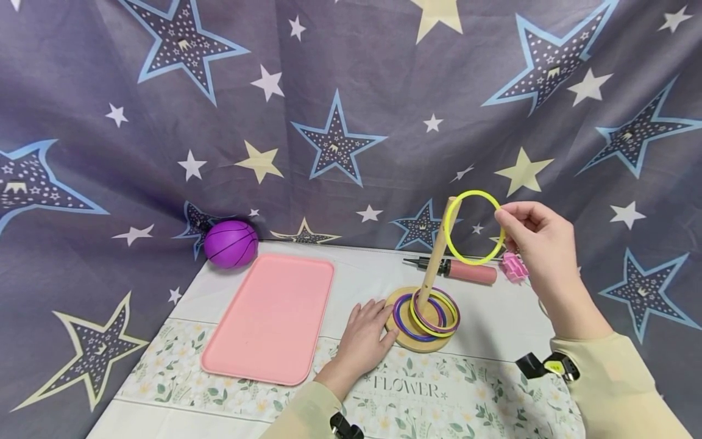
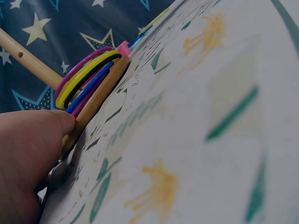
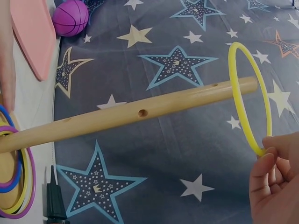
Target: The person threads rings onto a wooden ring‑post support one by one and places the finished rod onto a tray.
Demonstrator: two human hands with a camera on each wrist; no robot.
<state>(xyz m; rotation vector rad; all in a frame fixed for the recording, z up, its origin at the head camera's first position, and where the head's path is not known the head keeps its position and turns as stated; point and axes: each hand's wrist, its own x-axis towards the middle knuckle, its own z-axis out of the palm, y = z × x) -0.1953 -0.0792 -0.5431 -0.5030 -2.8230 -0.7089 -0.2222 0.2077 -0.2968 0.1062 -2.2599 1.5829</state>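
Observation:
My right hand [image 1: 543, 244] pinches a thin yellow ring [image 1: 448, 235] between thumb and fingertips. The ring is held up at the top of a wooden post [image 1: 433, 268]; in the right wrist view its near side crosses in front of the post's tip. Several rings, purple, blue and yellow [image 1: 455, 314], lie around the foot of the post on its round wooden base [image 1: 419, 346]. At the left edge of that base rests my left hand [image 1: 364, 335], fingers extended; the left wrist view has the thumb against the base's rim [image 2: 100, 98].
A pink tray [image 1: 269, 317] lies on the left, a purple ball [image 1: 231, 244] behind it. Past the post are a hand pump [image 1: 471, 272] and a small pink object [image 1: 514, 267]. A star-patterned cloth [image 1: 340, 61] hangs behind the table [image 1: 263, 414].

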